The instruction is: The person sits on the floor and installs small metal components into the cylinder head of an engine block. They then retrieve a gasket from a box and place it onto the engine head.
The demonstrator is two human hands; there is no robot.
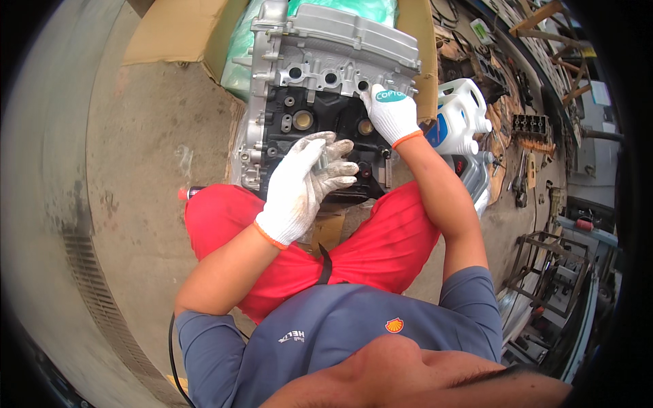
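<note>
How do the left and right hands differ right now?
The left hand shows its palm side, fingers apart and loosely curled; the right hand shows mainly its back. The left hand's glove has grey-smudged fingers; the right hand's bears a green patch. The left hand is over the black engine block; the right hand is at the silver upper engine part. Both wear white gloves with orange cuffs.

White jugs point(464, 121) beside a grey jug point(471, 178), floor grate point(97, 298) at left.
</note>
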